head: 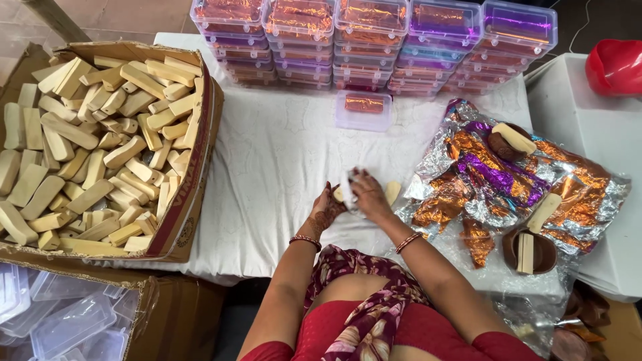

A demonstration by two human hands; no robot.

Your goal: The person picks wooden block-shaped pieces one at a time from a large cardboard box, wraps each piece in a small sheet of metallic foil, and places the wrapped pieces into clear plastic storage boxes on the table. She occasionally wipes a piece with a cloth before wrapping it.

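Hands meet at the near edge of the bench: the left hand and right hand are both closed around a pale bar half wrapped in silver foil. Another bar lies just right of them, beside crinkled foil sheets. A box of bars sits well to the left, stacked clear boxes beyond. The bar looks light, stiff, perhaps slick; best gripped along its long edges.
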